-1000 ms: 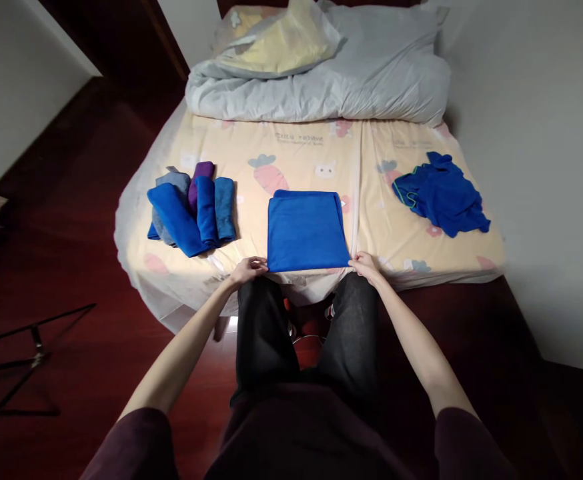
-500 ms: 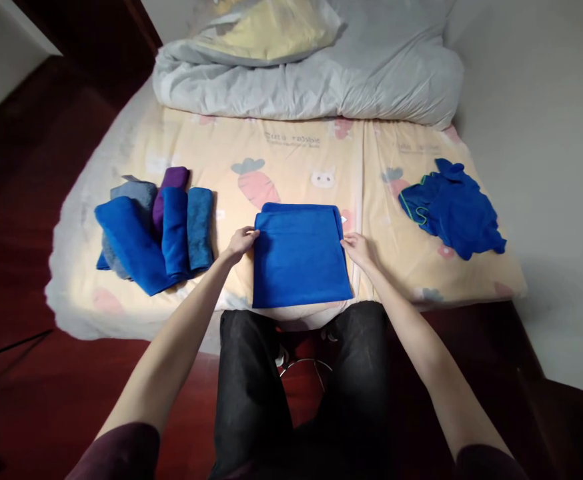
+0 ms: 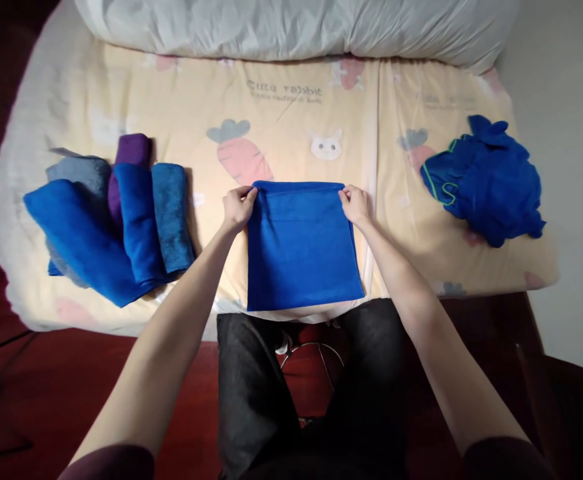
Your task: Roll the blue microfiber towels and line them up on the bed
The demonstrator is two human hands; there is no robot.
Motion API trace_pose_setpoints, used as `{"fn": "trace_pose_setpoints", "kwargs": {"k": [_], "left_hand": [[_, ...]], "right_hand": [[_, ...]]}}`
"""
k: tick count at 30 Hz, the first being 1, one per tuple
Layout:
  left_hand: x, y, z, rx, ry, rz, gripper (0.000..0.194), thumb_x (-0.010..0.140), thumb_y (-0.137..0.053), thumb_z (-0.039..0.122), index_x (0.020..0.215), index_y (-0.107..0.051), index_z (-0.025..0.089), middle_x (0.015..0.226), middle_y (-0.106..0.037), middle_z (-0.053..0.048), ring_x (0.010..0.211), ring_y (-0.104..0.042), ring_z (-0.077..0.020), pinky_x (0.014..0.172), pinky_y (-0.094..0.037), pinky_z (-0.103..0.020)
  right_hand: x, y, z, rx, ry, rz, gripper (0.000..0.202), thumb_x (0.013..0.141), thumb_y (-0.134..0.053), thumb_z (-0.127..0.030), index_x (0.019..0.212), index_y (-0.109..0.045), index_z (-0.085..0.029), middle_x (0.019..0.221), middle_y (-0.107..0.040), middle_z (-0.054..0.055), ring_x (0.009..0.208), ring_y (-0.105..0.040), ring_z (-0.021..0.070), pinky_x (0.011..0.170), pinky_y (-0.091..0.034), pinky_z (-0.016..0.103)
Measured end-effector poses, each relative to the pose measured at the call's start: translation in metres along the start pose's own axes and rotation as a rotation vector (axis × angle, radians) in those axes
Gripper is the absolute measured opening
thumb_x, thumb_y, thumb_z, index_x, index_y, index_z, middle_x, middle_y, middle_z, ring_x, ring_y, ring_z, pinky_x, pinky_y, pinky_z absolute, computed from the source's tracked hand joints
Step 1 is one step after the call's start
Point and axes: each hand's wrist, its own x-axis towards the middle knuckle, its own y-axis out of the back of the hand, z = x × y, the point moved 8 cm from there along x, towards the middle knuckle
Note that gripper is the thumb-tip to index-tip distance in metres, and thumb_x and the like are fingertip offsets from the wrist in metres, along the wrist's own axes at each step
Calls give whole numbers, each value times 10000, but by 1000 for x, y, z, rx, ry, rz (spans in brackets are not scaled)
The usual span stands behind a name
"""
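Observation:
A folded blue towel [image 3: 302, 250] lies nearly square on the bed in front of me. My left hand [image 3: 239, 205] pinches its far left corner, and my right hand [image 3: 355, 204] pinches the far right corner. Both hands are closed on the cloth, which is drawn straight between them along the far edge. To the left rests a group of folded towels: a blue one [image 3: 81, 237], another blue one [image 3: 139, 223], a teal one [image 3: 172, 217], a purple one [image 3: 132, 152] and a grey one [image 3: 82, 175].
A crumpled blue cloth heap [image 3: 489, 183] with green edging lies on the right of the bed. The bed sheet [image 3: 286, 147] carries carrot and rabbit prints. A grey-white quilt [image 3: 291, 30] spans the back, and a wall [image 3: 571, 167] stands at the right.
Both hands have moved from the towel's sides up to its far corners and now grip them. The far edge is pulled straighter. My view has tilted down and come closer.

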Motion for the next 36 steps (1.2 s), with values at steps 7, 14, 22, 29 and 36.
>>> {"fn": "trace_pose_setpoints", "kwargs": {"k": [7, 14, 22, 29, 36], "left_hand": [[19, 6, 7, 96, -46, 36, 441, 932, -573, 449, 1083, -789, 97, 1056, -796, -139, 1086, -714, -272, 1051, -514, -360], [47, -6, 4, 152, -84, -5, 366, 883, -647, 387, 1051, -775, 88, 1010, -778, -149, 1108, -724, -303, 1089, -524, -412], [64, -10, -4, 175, -64, -109, 289, 795, -744, 314, 1012, -761, 123, 1036, -780, -140, 1083, -726, -302, 1098, -548, -433], [68, -4, -10, 124, -76, -146, 262, 799, -769, 316, 980, -741, 128, 943, -771, -100, 1017, -708, -268, 1023, -574, -438], [50, -11, 21, 185, -129, -3, 505, 1087, -422, 466, 1238, -637, 35, 1310, -682, -118, 1430, -492, -229, 1225, -393, -505]], "right_hand": [[8, 5, 13, -21, -38, 10, 287, 1099, -487, -362, 1052, -716, -196, 949, -749, 119, 957, -690, 289, 914, -547, 409], [24, -3, 18, -22, -16, 46, 386, 1118, -443, -457, 1076, -705, -176, 1048, -720, 145, 1087, -677, 301, 1011, -548, 477], [35, -7, 16, 23, -75, -44, 378, 1090, -519, -481, 1076, -715, -158, 1083, -727, 155, 1181, -671, 326, 1082, -535, 540], [53, -20, 28, 137, 38, -75, 462, 1076, -531, -561, 1123, -708, -136, 1126, -706, 142, 1191, -678, 319, 1070, -574, 572], [48, -10, -7, -10, 53, 48, 566, 1166, -240, -443, 1342, -612, -54, 1438, -575, 211, 1474, -498, 418, 1202, -379, 717]]}}
